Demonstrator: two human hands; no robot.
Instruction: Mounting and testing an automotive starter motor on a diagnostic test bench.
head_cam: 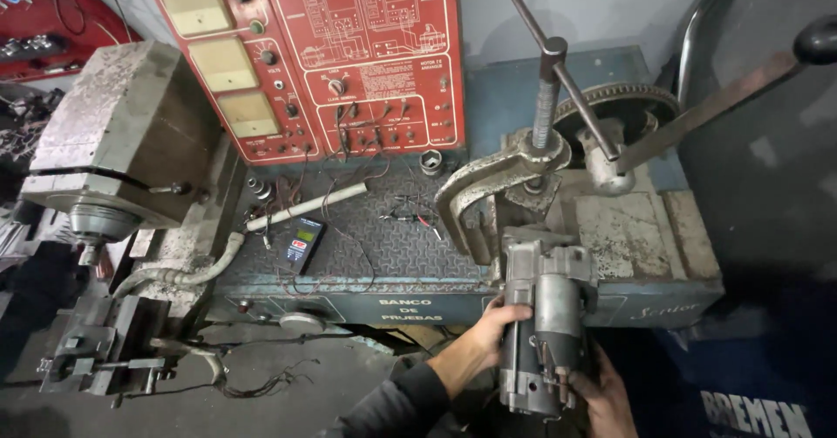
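Both hands grip 1 grey starter motor (pixel 545 325) below the screw clamp (pixel 506 176): left hand (pixel 488 338) wrapped around its side, right hand (pixel 606 390) cupping underneath.

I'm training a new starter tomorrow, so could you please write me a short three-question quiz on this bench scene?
1. True or false: both hands grip the starter motor.
2. What lies on the bench plate left of the clamp? A) a small black meter B) a hammer C) a drill
3. What colour is the panel behind the bench?

Key:
1. True: left hand on its left side, right hand low on its right.
2. A, the meter.
3. Red, the control panel.
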